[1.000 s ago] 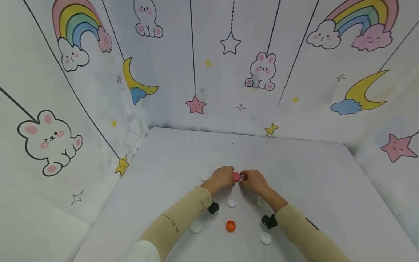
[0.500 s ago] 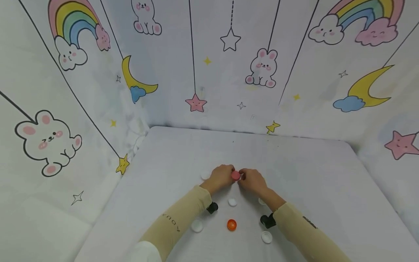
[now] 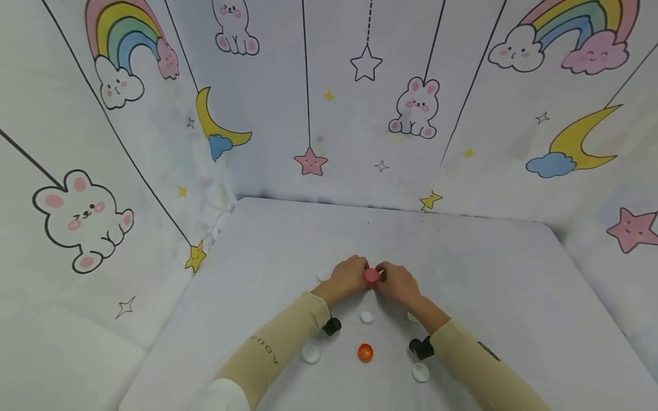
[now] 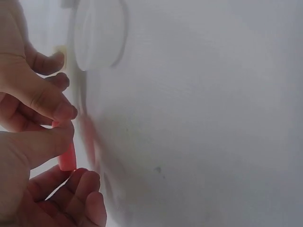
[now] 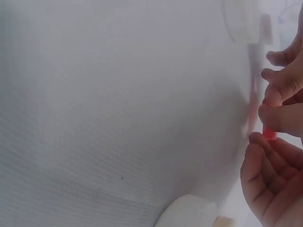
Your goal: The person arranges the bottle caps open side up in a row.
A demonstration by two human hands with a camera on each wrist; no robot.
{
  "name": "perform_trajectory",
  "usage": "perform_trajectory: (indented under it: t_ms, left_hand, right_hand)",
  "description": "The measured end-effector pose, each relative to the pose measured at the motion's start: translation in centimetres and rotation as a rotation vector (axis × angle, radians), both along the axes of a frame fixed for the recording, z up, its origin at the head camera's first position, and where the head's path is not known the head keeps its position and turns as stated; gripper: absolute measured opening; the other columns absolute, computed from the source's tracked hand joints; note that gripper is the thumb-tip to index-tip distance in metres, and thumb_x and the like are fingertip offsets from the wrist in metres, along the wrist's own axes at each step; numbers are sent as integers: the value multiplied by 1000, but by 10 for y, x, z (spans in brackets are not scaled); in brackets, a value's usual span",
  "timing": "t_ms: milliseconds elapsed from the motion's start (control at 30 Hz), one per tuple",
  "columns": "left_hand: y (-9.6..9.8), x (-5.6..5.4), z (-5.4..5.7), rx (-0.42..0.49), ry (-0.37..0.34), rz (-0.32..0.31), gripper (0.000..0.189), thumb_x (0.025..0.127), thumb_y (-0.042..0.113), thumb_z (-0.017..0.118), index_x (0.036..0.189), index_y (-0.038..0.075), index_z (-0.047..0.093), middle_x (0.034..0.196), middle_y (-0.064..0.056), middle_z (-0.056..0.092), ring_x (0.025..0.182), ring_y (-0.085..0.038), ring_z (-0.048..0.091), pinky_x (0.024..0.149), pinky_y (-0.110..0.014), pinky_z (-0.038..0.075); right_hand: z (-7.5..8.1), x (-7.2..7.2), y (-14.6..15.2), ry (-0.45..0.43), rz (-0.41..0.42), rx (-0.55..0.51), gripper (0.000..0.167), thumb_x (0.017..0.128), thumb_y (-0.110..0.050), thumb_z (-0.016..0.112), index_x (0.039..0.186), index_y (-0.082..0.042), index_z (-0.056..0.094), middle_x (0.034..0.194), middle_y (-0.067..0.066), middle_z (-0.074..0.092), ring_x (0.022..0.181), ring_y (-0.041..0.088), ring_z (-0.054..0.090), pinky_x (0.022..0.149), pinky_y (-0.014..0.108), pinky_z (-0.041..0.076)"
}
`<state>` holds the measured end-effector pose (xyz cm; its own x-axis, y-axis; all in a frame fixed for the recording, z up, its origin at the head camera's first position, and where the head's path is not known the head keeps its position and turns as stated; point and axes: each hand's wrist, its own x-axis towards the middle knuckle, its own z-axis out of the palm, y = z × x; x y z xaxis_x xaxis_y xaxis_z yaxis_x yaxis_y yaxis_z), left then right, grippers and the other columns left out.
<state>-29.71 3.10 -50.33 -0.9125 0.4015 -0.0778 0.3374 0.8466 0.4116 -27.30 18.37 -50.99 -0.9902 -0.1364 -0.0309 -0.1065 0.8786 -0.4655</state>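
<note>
Between my two hands, over the middle of the table, is a small red bottle cap (image 3: 371, 275). From its left side, my left hand (image 3: 348, 276) pinches the cap with curled fingers. My right hand (image 3: 398, 283) grips it from the other side with thumb and fingers. Close up in the left wrist view, the red cap (image 4: 68, 158) stands on edge, partly covered by a thumb. Fingertips hide most of the same cap (image 5: 270, 133) in the right wrist view.
Several loose caps lie around my arms: a white cap (image 3: 366, 317), an orange cap (image 3: 365, 353), a larger white cap (image 3: 311, 352) and another white cap (image 3: 420, 373). Black wrist cameras (image 3: 421, 347) sit under my wrists. Behind the white table (image 3: 288, 234) rises a printed cloth wall (image 3: 354, 188).
The head view has shifted slightly. Both hands stay around the red cap in nearly the same place, with only small finger movements; the caps on the table lie where they were.
</note>
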Motion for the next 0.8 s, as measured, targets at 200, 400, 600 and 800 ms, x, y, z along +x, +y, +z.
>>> perform_trajectory:
  t_ms: [200, 400, 600, 800]
  left_hand:
    - [-4, 3, 8, 78, 9, 13, 34, 83, 29, 77, 105, 7, 66, 92, -3, 65, 82, -16, 61, 73, -29, 50]
    - [-6, 3, 12, 93, 51, -2, 31, 86, 30, 75, 105, 8, 67, 92, -1, 65, 82, -13, 60, 73, -26, 49]
    - [-6, 3, 14, 100, 43, -6, 29, 88, 27, 72, 109, 7, 68, 93, -1, 65, 81, -11, 58, 73, -25, 48]
    - [-8, 10, 15, 135, 5, 1, 31, 92, 26, 67, 115, 5, 69, 104, -4, 70, 91, -15, 63, 82, -28, 49]
  right_hand:
    - [11, 6, 0, 56, 23, -45, 35, 83, -16, 78, 114, -3, 67, 89, 6, 69, 81, 22, 60, 74, 40, 51]
    - [16, 7, 2, 89, 53, -59, 38, 84, -18, 78, 117, -4, 66, 91, 5, 70, 84, 22, 61, 77, 40, 50]
    - [17, 8, 2, 76, 47, -70, 37, 87, -19, 75, 119, -5, 66, 94, 6, 69, 83, 21, 60, 75, 39, 51]
    - [13, 11, 5, 110, 80, -97, 32, 90, -16, 71, 119, -3, 67, 98, 8, 70, 82, 20, 61, 72, 37, 52]
